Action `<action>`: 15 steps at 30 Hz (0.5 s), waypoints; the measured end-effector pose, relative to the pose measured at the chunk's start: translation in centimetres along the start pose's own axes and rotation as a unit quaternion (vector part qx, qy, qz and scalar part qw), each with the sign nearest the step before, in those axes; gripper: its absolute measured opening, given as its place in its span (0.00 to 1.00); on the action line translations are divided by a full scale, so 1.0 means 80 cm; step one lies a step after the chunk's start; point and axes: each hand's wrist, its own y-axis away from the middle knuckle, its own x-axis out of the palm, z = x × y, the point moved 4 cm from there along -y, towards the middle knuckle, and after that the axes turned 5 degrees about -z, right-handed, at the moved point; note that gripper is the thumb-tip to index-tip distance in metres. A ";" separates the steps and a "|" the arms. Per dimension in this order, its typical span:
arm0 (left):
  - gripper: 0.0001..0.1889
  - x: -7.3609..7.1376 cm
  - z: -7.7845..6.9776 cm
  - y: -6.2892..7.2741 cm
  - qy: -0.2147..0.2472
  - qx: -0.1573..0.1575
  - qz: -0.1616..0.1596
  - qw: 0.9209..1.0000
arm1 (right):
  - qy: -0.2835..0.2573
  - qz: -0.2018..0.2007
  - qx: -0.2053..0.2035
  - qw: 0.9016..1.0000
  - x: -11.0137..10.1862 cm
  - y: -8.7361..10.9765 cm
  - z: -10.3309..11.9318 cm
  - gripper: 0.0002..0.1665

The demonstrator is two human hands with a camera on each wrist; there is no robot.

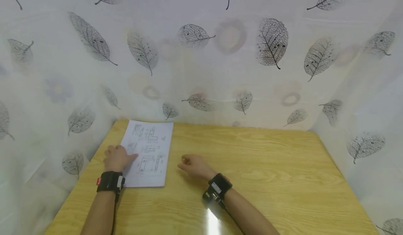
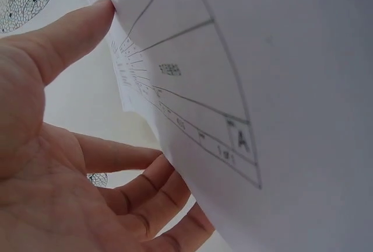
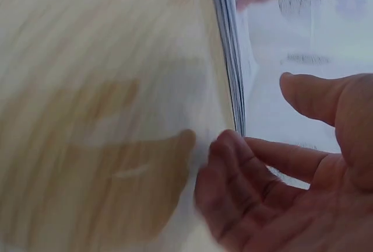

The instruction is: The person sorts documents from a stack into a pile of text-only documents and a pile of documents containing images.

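A stack of paper sheets [image 1: 146, 172] printed with technical drawings lies on the left part of the table. My left hand [image 1: 116, 158] is at its left edge, with the thumb extended over the top sheet. In the left wrist view, the left hand's bent fingers [image 2: 148, 185] meet the edge of the sheet [image 2: 303, 118]; their tips are partly hidden there. My right hand [image 1: 196, 166] hovers by the right side of the stack, its fingers loosely curled around nothing. Layered page edges [image 3: 230, 53] show beyond the right hand [image 3: 274, 199] in the right wrist view.
The wooden table [image 1: 267, 165] extends far to the right of the stack. A pale curtain [image 1: 201, 70] with a leaf print hangs behind it and on both sides. Both wrists wear black straps [image 1: 110, 181] with cables.
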 end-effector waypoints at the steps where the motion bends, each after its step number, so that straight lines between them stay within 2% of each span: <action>1: 0.39 0.001 0.001 -0.001 0.003 -0.005 0.001 1.000 | -0.011 0.006 0.002 1.000 0.006 -0.004 0.004 0.30; 8: 0.35 0.005 0.003 -0.006 0.018 -0.019 -0.022 0.999 | -0.085 0.036 0.035 0.995 0.033 -0.023 0.024 0.15; 15: 0.21 0.000 0.002 -0.005 0.000 -0.017 -0.052 0.999 | -0.138 0.055 0.048 0.988 0.042 -0.032 0.030 0.26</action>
